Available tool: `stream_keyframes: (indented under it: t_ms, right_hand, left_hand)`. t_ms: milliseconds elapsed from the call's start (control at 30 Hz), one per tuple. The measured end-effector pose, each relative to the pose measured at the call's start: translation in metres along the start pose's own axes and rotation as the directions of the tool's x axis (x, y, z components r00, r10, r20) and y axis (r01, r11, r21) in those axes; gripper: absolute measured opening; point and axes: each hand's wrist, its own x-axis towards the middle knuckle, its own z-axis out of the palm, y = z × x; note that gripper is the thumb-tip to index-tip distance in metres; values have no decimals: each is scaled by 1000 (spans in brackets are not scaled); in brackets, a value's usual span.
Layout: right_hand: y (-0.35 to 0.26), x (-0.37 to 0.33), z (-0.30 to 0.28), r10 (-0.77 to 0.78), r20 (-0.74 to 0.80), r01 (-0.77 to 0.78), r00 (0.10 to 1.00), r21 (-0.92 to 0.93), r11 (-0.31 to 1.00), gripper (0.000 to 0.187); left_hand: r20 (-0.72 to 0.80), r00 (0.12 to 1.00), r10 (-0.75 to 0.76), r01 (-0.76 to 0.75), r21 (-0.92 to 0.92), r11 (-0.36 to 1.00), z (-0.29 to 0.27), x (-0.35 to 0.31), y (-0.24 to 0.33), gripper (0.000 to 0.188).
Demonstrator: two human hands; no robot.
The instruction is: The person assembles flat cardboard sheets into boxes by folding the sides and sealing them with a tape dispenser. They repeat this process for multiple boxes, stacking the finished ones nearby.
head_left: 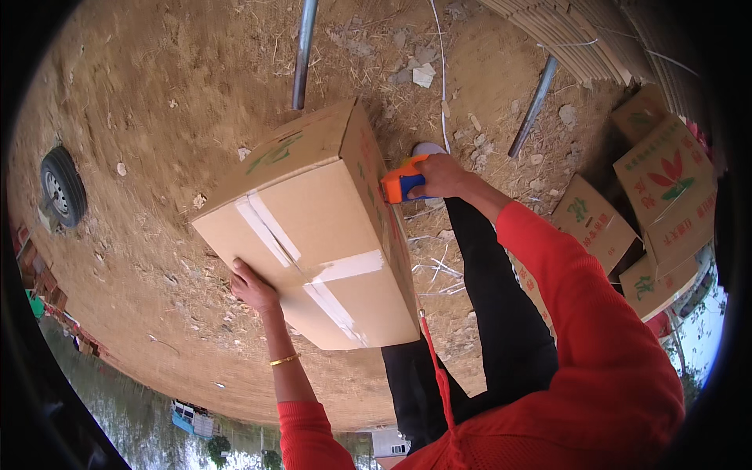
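Note:
In front of me is a brown cardboard box [235,225], tilted, with strips of pale tape crossing on the face towards me and green print on its sides. My left hand [254,288] grips the box at its left lower edge, fingers against the cardboard. My right hand [439,175] is closed around an orange and blue tape dispenser [405,182], which is at the box's right side. Part of the dispenser is covered by my fingers. Whether tape runs from it to the box cannot be made out.
Printed cardboard boxes [595,223] are piled at the right, below stacked flat cardboard [580,39]. Two metal poles [304,55] stand at the far side. A wheel with a tyre [63,186] lies at the left. White straps [442,270] are scattered on the dirt ground near my legs.

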Motion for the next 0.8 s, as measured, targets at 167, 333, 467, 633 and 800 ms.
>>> stream_keyframes:
  t_ms: [167,333,467,633,800]
  right_hand:
    - [-101,-27,-11,352,-21,-353,936,-98,931,38]
    - [-120,-10,30,641,-72,-628,765,138,766,28]
    - [-121,-23,24,734,-61,-652,677,414,635,46]
    - [-144,-13,30,687,-462,-409,561,566,715,50]
    - [-97,35,78,650,-564,-493,510,427,758,56]
  left_hand:
    - [-40,998,-38,40,46,998,0,-11,9,76]
    - [-16,998,-67,68,124,990,-6,-17,41,77]
    - [35,997,-74,73,43,996,-4,-12,26,82]
    - [258,953,-158,227,-262,938,-9,-3,15,92]
    - [644,727,-241,651,-532,541,-10,18,11,74]
